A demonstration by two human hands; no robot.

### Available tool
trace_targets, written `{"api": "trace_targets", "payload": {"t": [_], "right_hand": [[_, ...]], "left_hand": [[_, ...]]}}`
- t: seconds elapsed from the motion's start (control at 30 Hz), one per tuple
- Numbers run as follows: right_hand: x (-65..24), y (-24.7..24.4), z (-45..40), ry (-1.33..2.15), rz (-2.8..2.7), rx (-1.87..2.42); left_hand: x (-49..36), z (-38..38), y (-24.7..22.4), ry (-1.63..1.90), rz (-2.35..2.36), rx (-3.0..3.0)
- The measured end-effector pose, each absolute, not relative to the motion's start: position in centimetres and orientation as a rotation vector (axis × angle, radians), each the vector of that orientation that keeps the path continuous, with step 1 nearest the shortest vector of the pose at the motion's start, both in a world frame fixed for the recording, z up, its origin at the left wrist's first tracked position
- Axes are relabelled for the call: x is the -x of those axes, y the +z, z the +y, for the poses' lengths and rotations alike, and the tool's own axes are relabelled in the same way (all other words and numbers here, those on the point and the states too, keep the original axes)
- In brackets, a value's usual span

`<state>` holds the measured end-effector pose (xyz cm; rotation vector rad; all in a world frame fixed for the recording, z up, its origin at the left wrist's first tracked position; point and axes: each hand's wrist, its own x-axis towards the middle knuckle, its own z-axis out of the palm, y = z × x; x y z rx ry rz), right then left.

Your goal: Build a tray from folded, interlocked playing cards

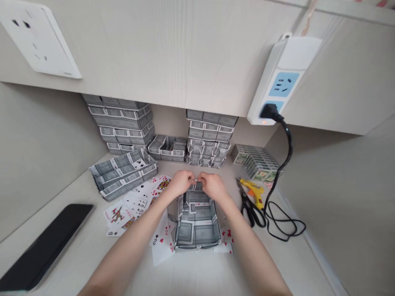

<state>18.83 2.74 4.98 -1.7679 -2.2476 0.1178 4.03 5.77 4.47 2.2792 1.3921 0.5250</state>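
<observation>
In the head view a box made of grey-backed playing cards (202, 228) stands on the table in front of me, its open top facing up. My left hand (182, 182) is closed in a pinch at the far rim of this box. Just beside it, my right hand (212, 186) pinches the same rim, the fingertips of both hands nearly meeting. The fingers partly hide the pinched edge. Loose playing cards (119, 213) lie face up to the left of the box, and more show under its right side.
A yellow glue gun (251, 190) and black scissors (251, 210) lie to the right, beside a black cord (288, 142) plugged into a power strip (284, 78). Stacked card boxes (210, 135) stand behind. At left are another card box (123, 172) and a black slab (46, 248).
</observation>
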Motion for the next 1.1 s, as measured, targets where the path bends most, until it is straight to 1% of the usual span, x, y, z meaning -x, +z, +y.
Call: {"api": "trace_targets", "payload": {"t": [0.2, 0.37, 0.43, 0.57, 0.73, 0.87, 1.03, 1.1], "right_hand": [[-18.5, 4.8, 2.7, 0.065, -2.282, 1.790], [-20.0, 4.7, 3.3, 0.366, -2.220, 1.610], [-21.0, 4.9, 3.5, 0.429, -2.198, 1.566], [-22.3, 5.4, 3.7, 0.389, -2.183, 1.679], [-21.9, 5.2, 3.6, 0.272, -2.209, 1.806], [-21.7, 4.8, 3.7, 0.287, -2.195, 1.783], [-22.3, 4.8, 3.8, 0.525, -2.169, 1.544], [-22.1, 4.7, 3.8, 0.528, -2.211, 1.580]], "left_hand": [[-4.1, 5.9, 4.3, 0.524, 1.408, -2.258], [-3.8, 5.8, 4.2, 0.517, 1.389, -2.287], [-3.7, 5.7, 4.3, 0.507, 1.383, -2.309], [-3.8, 5.5, 4.3, 0.485, 1.366, -2.326], [-4.2, 5.4, 4.1, 0.407, 1.379, -2.340], [-4.4, 5.3, 4.2, 0.336, 1.429, -2.436], [-4.3, 5.2, 4.2, 0.370, 1.519, -2.386], [-4.3, 5.3, 4.1, 0.397, 1.502, -2.351]]}}
